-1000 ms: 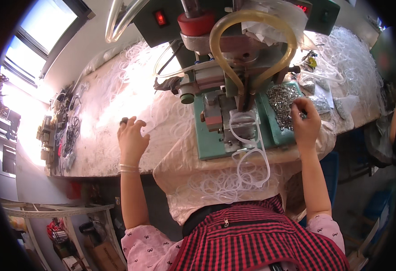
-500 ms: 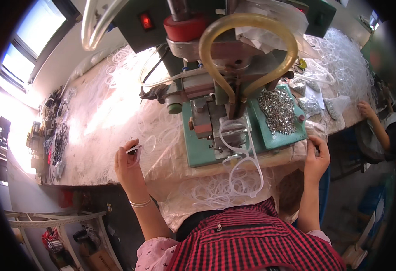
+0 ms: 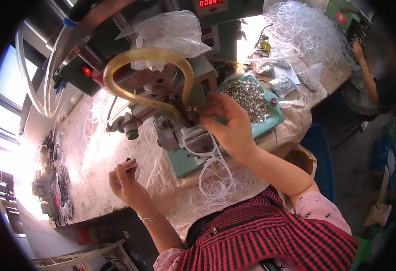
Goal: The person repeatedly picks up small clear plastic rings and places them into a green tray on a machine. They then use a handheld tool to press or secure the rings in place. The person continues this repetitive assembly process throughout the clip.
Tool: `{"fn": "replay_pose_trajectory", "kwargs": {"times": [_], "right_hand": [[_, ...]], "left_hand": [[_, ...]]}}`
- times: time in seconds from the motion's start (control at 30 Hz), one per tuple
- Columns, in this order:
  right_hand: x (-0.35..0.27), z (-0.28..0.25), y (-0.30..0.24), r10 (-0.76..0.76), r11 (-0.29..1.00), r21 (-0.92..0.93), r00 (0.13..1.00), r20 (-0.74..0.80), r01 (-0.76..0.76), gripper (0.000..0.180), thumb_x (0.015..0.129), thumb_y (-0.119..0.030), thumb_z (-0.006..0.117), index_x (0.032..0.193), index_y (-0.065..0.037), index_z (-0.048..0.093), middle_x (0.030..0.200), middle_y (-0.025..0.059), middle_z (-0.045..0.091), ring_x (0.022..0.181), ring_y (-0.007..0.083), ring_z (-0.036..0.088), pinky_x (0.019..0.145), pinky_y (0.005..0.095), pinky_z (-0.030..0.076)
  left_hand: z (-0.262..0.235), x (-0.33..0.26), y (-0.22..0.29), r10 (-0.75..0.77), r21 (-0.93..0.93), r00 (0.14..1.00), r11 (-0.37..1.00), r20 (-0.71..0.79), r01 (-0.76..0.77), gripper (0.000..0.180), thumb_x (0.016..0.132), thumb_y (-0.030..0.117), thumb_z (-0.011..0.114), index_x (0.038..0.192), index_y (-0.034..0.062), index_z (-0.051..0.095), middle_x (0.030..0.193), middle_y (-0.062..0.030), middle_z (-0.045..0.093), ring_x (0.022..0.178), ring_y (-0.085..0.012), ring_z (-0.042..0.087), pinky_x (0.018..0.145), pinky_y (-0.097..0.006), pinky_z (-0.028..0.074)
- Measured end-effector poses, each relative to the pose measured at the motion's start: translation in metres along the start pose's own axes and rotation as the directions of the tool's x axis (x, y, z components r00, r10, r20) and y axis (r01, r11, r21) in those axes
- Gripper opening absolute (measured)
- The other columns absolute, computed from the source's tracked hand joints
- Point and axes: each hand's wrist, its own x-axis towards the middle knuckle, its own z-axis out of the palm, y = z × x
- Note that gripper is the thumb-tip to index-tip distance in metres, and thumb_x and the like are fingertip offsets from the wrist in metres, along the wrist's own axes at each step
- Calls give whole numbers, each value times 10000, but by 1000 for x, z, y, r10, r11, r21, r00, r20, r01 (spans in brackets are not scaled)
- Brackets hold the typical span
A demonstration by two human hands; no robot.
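Observation:
A clear plastic eyeglass frame (image 3: 216,159) sits in the press machine (image 3: 164,131), its lower rim hanging over the front edge of the green base. My right hand (image 3: 229,128) reaches up to the machine's head, with thumb and fingers pinched beside the metal parts under the yellow tube loop (image 3: 186,77). What its fingertips grip is hidden. My left hand (image 3: 128,185) is raised over the table at the left, its fingers closed on a small dark piece with a pale edge that I cannot make out.
A green tray (image 3: 274,118) of small metal pieces (image 3: 248,97) stands right of the machine. Clear frames (image 3: 207,192) lie heaped before me; another pile (image 3: 304,29) is at the back right. Small bags (image 3: 283,85) lie beside the tray. A person's arm (image 3: 366,74) shows at the far right.
My right hand has moved from the tray's front corner up and left to the machine's head. My left hand stays raised at the left. The whole view has turned and shifted.

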Motion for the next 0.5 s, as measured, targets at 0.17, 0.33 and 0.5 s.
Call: {"fn": "replay_pose_trajectory", "kwargs": {"times": [0.17,0.33,0.5], "right_hand": [[5,5,-20,95,984,138,989,112,-110,495,900,36,673,1358,32,486,1152,119,726,1065,151,670,938,287,525],[-6,15,-35,60,969,232,994,90,-80,464,955,11,634,1388,42,470,1225,152,694,1121,192,659,986,320,511],[-3,-27,-16,-441,683,-557,875,203,473,292,936,-87,655,1216,-2,664,1273,251,635,1221,376,605,1072,444,445]], "left_hand": [[59,20,77,445,-224,858,891,257,-395,217,1036,97,538,842,13,490,849,-205,680,799,-280,700,789,-399,584],[101,33,96,422,30,872,896,246,-443,123,965,-46,566,848,-61,529,869,-204,677,793,-300,689,759,-382,592],[101,-3,86,641,-38,449,598,623,-801,296,832,-42,732,738,41,464,913,-149,738,702,-282,711,630,-349,592]]}}
